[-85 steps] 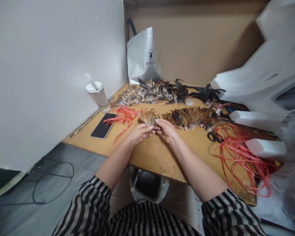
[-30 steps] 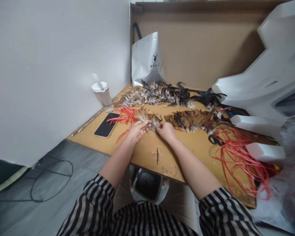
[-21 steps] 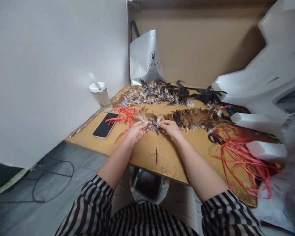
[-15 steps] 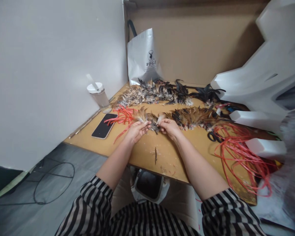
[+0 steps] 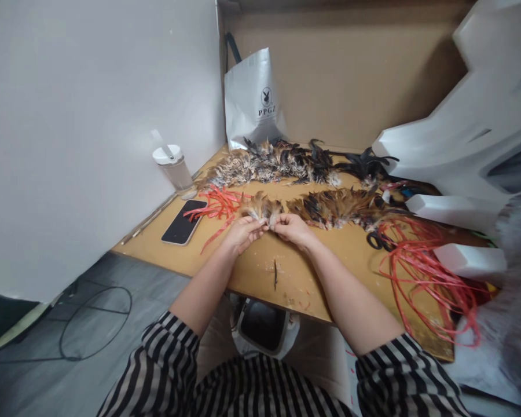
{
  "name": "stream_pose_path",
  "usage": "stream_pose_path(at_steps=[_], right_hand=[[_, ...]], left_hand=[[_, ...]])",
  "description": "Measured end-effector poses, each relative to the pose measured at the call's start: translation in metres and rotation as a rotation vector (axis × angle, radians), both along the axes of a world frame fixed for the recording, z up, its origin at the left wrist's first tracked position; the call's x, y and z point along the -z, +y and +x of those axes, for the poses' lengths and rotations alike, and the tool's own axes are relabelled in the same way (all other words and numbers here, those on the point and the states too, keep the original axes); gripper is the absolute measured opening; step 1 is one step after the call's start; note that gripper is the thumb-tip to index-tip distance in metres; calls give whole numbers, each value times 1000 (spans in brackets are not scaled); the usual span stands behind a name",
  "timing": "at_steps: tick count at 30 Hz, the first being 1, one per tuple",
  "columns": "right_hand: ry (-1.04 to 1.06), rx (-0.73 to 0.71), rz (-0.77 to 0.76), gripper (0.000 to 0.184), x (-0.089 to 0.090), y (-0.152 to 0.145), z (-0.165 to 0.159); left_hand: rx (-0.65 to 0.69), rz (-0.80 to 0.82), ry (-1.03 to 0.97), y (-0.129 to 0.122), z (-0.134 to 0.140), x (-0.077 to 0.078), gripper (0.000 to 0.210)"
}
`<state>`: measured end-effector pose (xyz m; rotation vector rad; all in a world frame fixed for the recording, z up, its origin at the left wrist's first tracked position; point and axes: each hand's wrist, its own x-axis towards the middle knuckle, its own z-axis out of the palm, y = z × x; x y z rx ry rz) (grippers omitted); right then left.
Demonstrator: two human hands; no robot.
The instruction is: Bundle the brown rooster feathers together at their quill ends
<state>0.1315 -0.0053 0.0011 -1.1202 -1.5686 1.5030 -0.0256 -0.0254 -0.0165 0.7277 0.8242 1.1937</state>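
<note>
Brown feathers (image 5: 261, 205) with pale, fluffy bases stand up between my two hands above the table. My left hand (image 5: 245, 234) pinches the feathers at their bases. Close against it, the closed fingers of my right hand (image 5: 292, 229) grip the bases from the other side. The fingertips of both hands nearly meet and hide the quill ends. Just right of them lies a row of brown and black feathers (image 5: 338, 207). Red plastic strips (image 5: 221, 202) lie left of my left hand, partly over a phone (image 5: 183, 222).
A longer pile of feathers (image 5: 269, 165) lies at the back, before a silver bag (image 5: 252, 98). A lidded cup (image 5: 176, 171) with a straw stands at left. Red strings (image 5: 425, 278), black rings (image 5: 374, 241) and white foam (image 5: 469, 260) are at right. One dark feather (image 5: 275, 275) lies near the front edge.
My right hand has moved slightly left, toward my left hand, so the feathers I hold are now together. The row of feathers at right has stayed in place.
</note>
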Motion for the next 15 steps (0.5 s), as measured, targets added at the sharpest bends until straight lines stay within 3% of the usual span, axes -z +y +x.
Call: stream_pose_path(at_steps=[9,15], right_hand=[[-11,59,-9,20,2,1,-2],[-216,142,170,22,12,10,6]], left_hand=[[-102,51,38,0,2,-2,21],[-141,90,89,-1,1,-6,22]])
